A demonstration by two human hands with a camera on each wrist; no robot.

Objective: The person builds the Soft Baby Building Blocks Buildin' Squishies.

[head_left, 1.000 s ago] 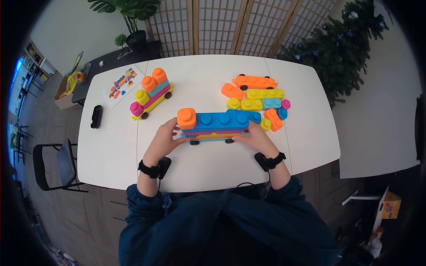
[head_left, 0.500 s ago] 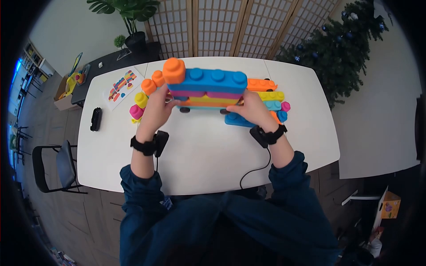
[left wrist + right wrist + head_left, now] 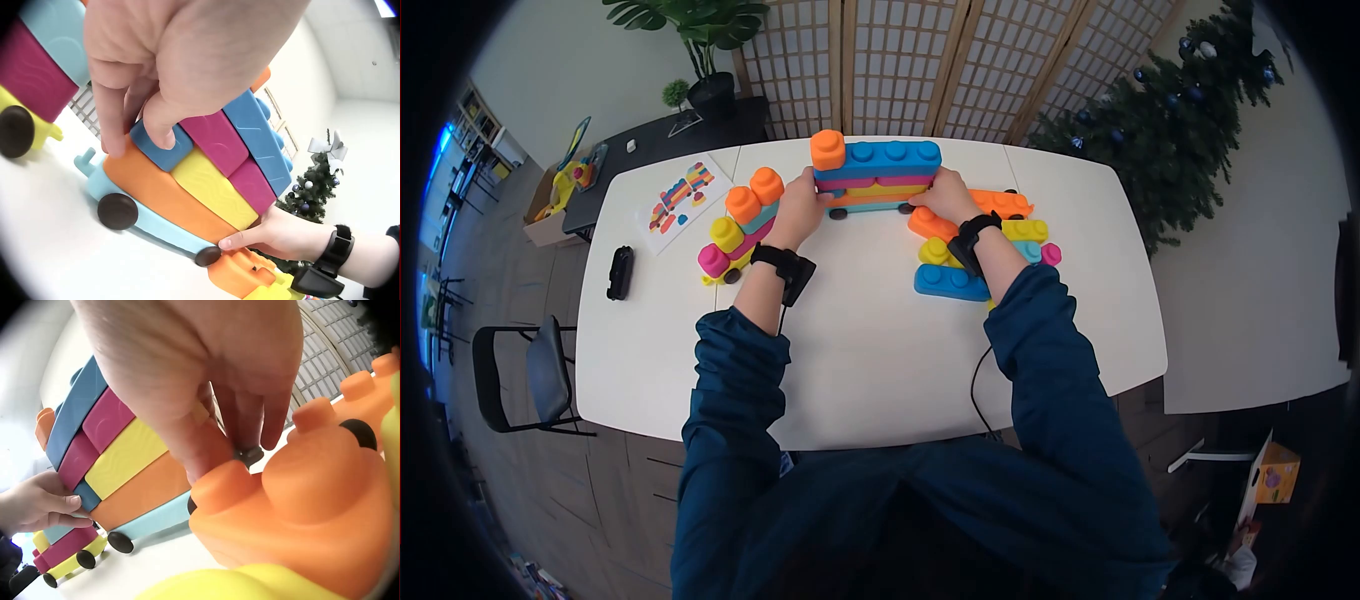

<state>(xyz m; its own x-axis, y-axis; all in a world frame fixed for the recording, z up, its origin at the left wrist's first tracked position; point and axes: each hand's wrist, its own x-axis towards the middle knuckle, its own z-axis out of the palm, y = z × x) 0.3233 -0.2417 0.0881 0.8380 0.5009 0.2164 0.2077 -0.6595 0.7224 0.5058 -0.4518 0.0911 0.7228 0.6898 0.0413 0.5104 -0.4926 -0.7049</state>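
Observation:
A layered block car [image 3: 878,175] stands at the table's far side: light blue wheeled base, then orange, yellow, magenta and blue layers, with an orange block [image 3: 828,150] on its left end. The left hand [image 3: 797,212] grips the car's left end; in the left wrist view its thumb lies on a small blue block [image 3: 164,145]. At the right end, the right hand [image 3: 947,197] holds the car low, its thumb near the front wheel [image 3: 208,255]. The far fingers of both hands are partly hidden.
Left of the car stands a smaller block car [image 3: 752,238], beside a picture sheet [image 3: 682,200] and a black object [image 3: 620,273]. On the right lie an orange wheeled base [image 3: 1003,204], a blue block [image 3: 951,283] and several loose blocks.
Both hands have carried the layered car from the table's middle to its far side, first up and left, then slightly right. The blue block on the right is now more exposed.

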